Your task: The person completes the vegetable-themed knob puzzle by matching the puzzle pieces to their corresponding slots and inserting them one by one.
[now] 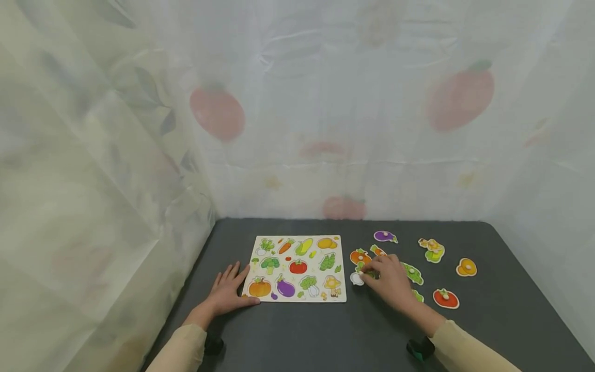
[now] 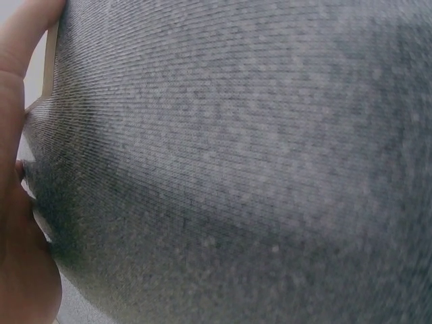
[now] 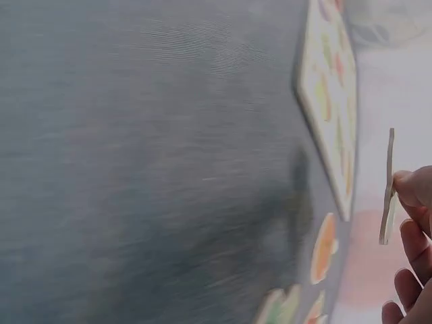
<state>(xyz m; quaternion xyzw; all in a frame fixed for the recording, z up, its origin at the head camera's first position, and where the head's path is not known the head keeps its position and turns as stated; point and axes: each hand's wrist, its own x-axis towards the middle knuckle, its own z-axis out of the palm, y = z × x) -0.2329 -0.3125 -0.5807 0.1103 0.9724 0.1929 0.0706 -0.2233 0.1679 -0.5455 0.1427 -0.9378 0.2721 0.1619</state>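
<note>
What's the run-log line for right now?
left hand: touches puzzle board, near-left corner | right hand: pinches white-and-green piece, clear of table | tomato piece: on table, right of puzzle board

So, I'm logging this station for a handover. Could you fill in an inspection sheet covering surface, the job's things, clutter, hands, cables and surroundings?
Surface: dark grey tabletop.
Job's things: white rectangular board printed with colourful vegetables; to its right, loose pieces including a flat purple eggplant piece, a flat orange pumpkin piece and a flat red tomato piece.
Clutter: small dark object by the right wrist, too unclear to name.
Left hand: spread, touching the board's lower left corner.
Right hand: pinching a flat white-and-green vegetable piece.
Cables: nothing seen.
Surroundings: whitish sheeting with faded red fruit prints.
</note>
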